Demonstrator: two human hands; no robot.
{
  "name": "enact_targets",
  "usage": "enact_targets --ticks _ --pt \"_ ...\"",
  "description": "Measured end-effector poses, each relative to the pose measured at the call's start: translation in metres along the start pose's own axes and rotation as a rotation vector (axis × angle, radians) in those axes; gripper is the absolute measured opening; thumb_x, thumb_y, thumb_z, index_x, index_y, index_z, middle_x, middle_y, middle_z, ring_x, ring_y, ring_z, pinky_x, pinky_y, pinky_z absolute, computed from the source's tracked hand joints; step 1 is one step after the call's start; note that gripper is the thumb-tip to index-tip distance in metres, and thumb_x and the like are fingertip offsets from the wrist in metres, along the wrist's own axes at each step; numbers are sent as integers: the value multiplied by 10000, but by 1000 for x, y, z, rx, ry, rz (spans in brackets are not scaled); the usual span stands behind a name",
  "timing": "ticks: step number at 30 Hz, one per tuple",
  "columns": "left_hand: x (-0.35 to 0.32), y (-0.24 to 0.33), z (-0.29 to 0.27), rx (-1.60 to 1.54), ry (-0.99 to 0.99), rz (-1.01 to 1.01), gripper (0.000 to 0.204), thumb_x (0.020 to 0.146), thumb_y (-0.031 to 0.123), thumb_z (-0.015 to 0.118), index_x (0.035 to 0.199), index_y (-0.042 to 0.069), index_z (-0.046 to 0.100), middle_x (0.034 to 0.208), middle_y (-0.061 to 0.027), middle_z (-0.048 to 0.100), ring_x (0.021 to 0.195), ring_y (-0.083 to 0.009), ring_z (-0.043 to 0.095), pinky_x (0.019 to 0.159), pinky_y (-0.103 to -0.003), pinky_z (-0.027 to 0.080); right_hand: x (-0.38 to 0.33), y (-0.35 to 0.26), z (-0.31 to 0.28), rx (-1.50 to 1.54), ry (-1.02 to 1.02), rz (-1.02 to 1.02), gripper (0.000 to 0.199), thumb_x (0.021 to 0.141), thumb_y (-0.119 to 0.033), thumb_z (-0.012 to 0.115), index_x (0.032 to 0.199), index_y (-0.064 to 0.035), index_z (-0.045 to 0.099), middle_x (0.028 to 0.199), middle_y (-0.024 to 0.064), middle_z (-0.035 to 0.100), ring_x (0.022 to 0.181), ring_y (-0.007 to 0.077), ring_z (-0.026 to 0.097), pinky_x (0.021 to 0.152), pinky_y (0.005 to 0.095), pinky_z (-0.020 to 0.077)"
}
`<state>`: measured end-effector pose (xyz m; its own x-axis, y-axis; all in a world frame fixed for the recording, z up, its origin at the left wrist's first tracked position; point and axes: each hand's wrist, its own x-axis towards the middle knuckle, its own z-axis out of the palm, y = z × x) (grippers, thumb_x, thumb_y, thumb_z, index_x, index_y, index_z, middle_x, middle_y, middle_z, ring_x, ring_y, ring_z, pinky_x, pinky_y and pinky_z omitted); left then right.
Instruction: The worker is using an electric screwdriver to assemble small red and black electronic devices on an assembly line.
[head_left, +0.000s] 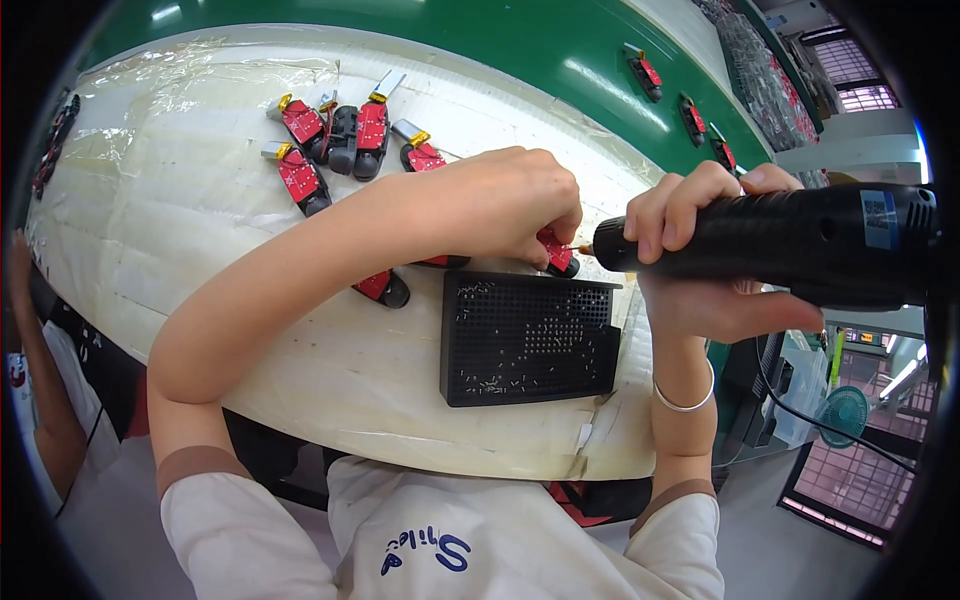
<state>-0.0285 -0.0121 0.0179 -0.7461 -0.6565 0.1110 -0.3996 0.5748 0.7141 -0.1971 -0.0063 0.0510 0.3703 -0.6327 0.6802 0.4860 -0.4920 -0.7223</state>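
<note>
Beside held red board [557, 258], black tray [482, 345]

White shirt [540, 530], brown cuffs [202, 464], silver bangle [686, 410]

- the left hand [525, 200] is holding a small red-and-black part [557, 256] at its fingertips.
- the right hand [700, 225] is gripping a thick black screwdriver [765, 232], whose tip is pointing left at that part.
- a black tray [478, 350] is sitting just below the left hand, with small screws [552, 336] lying in it.
- more red parts [300, 175] with silver-and-yellow ends are lying on the pale table cover [200, 190].
- three similar pieces [693, 120] are resting on the green surface [540, 65] beyond.
- a silver bracelet [684, 406] is circling the right wrist.
- another person's arm [50, 385] is showing at the far left.
</note>
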Motion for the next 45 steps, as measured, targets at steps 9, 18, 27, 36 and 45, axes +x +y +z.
enact_targets --ticks 9,18,27,36,45 --pt "-2 4 -2 13 -5 -28 175 664 63 708 816 2 646 817 -98 617 756 -261 606 696 -342 485 2 1 0 -42 -17 7 926 635 -873 309 1125 -87 341 631 78 441 483 164 474 469 298 436" --pt "-17 23 -32 77 -30 -81 329 731 152 693 1020 33 589 1038 -128 612 989 -281 568 875 -371 432 0 3 -20 -418 336 81 799 716 -722 510 1103 -44 335 644 76 461 484 159 487 470 260 409" --pt "-39 126 -73 -229 352 471 154 759 96 660 912 80 651 914 -83 657 843 -226 623 761 -311 484 3 12 -37 -355 399 -42 352 891 -216 567 1086 -6 363 669 82 506 495 138 513 466 238 406" --pt "-43 171 -88 -278 234 725 86 812 95 582 875 55 625 869 -99 657 786 -233 618 718 -297 476 -12 17 -46 -337 399 -106 339 886 -175 563 1093 -9 352 685 80 526 512 132 529 494 247 444" --pt "-13 180 -81 -420 71 916 47 812 83 570 841 61 600 844 -99 655 752 -222 607 683 -289 457 -23 32 -40 -487 443 -56 397 744 -78 711 1024 -28 433 692 64 615 559 173 610 546 277 483"
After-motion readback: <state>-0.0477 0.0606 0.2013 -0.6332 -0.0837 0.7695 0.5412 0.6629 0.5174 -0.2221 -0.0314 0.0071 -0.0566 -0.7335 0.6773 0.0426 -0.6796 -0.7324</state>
